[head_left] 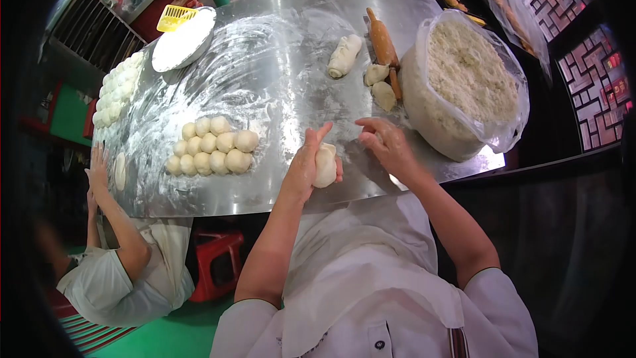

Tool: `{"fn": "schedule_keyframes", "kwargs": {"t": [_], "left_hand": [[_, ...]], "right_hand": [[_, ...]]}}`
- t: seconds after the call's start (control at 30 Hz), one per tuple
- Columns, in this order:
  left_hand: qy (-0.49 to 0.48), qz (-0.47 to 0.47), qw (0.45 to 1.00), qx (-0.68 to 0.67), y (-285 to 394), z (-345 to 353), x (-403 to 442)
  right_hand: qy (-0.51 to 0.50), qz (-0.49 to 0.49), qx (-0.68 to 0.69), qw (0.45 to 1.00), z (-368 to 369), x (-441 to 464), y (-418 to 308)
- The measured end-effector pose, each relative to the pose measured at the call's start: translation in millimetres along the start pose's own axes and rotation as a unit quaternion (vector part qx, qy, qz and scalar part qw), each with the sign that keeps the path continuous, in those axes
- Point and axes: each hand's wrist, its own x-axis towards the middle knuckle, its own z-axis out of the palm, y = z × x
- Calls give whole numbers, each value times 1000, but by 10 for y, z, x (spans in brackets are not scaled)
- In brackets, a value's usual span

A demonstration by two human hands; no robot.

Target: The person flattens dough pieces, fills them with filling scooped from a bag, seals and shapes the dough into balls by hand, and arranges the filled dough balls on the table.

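Note:
A pale piece of dough (325, 166) rests in my left hand (309, 162), whose fingers wrap round it above the table's near edge. To its right, my right hand (385, 144) is raised over the metal table (278, 152), apart from the dough, with its fingers spread and nothing between them. Several round dough balls (212, 146) sit in rows left of my hands. Beyond my hands lie a rolled dough log (345, 56), two small dough lumps (383, 95) and a wooden rolling pin (382, 40).
A large plastic-lined tub of crumbly filling (464, 79) stands at the right. At the back left are a bowl of flour (185, 43) with a yellow scoop (175, 18) and more dough pieces (118, 93). A co-worker (132, 252) works at the left near flat dough (120, 171).

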Motion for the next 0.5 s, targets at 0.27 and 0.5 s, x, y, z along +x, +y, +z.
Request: {"fn": "schedule_keyframes", "kwargs": {"t": [0.27, 0.5], "left_hand": [[-36, 6, 999, 36, -39, 117, 47], [50, 49, 997, 20, -183, -33, 79]], "right_hand": [[-163, 90, 139, 973, 252, -6, -381], [76, -152, -144, 975, 449, 149, 20]]}}
